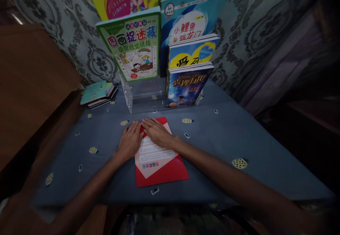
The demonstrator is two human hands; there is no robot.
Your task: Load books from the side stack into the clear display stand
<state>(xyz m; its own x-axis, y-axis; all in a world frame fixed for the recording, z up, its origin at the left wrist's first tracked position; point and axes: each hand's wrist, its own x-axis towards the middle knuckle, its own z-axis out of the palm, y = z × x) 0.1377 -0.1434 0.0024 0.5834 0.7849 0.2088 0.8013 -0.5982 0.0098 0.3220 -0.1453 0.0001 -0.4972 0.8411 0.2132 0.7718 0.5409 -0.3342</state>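
the left grip (130,139), a bare human hand, is showing slim fingers and a slender, uncovered wrist. the right grip (156,132) is looking much the same, its long fingers tapering and its wrist lying bare too. the left forearm (95,185) is broadening smoothly away from the wrist and blurring towards the lower edge of the view. the right forearm (225,171) is appearing longer and is widening steadily until it is fading into shadow at the lower right. fine detail of the nails is getting lost in the dim light.
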